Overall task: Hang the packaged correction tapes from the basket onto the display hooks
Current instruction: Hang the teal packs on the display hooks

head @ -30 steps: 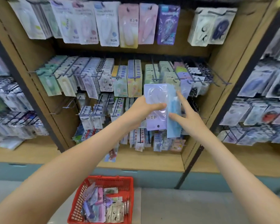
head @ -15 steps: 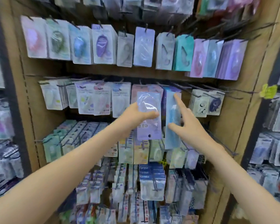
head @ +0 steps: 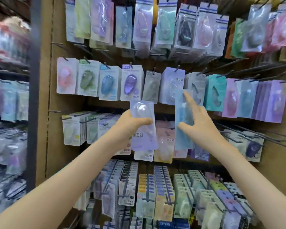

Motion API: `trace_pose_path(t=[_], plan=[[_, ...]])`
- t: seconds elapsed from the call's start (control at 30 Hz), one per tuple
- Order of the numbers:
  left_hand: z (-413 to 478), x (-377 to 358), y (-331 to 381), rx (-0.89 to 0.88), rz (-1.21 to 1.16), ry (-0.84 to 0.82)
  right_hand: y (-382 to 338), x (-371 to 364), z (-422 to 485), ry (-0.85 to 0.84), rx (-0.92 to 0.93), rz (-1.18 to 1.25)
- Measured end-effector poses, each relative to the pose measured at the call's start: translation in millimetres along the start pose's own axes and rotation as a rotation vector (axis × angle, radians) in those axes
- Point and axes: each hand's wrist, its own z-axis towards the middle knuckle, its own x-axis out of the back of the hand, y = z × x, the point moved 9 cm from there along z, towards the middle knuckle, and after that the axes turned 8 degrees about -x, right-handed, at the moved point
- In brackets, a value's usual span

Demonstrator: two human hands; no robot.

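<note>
Before hooks [head: 177, 69] | lilac pack [head: 144, 138] in left hand [head: 130, 125]; blue pack [head: 182, 139] in right hand [head: 202, 123]

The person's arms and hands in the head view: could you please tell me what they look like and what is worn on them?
Both are bare. The left forearm and right forearm show no sleeve within the frame. The left hand and right hand wear no gloves, and no watch, bracelet or ring is visible.

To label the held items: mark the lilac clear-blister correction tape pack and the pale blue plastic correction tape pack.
lilac clear-blister correction tape pack [head: 144, 141]: head view, printed lower card.
pale blue plastic correction tape pack [head: 183, 141]: head view, lower half.
</note>
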Motion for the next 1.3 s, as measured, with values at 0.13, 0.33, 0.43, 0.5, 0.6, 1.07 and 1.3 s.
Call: trace_pose_path(t=[0.13, 0.33, 0.43, 0.5, 0.6, 1.07, 1.3], plan=[[1.1, 4.9, 5.9, -0.022, -0.032, 0.051, -5.0, -1.5, 10.6, -0.004, 0.043, 0.016], [11.3, -16.3, 22.6, -0.088, -0.054, 0.095, 2.8, 14.9, 18.4, 0.049, 0.063, 0.025], [19.6, -48.4, 33.0, -0.112, -0.077, 0.029, 14.0, 41.0, 20.1, 0.102, 0.052, -0.009], [24.5, -72.2, 38.3, -0.125, -0.096, -0.016, 24.2, 61.6, 19.4, 0.141, 0.026, -0.021], [31.2, -102.1, 41.5, -0.121, -0.122, -0.041, 42.4, 87.0, 15.5, 0.179, -0.014, -0.033], [72.8, -218.4, 72.1, -0.142, -0.151, -0.197, 159.3, 222.9, 45.5, 0.481, -0.255, 0.009], [88.3, -235.3, 70.6, -0.157, -0.116, -0.245, 183.1, 238.0, 65.5, 0.477, -0.304, -0.038]])
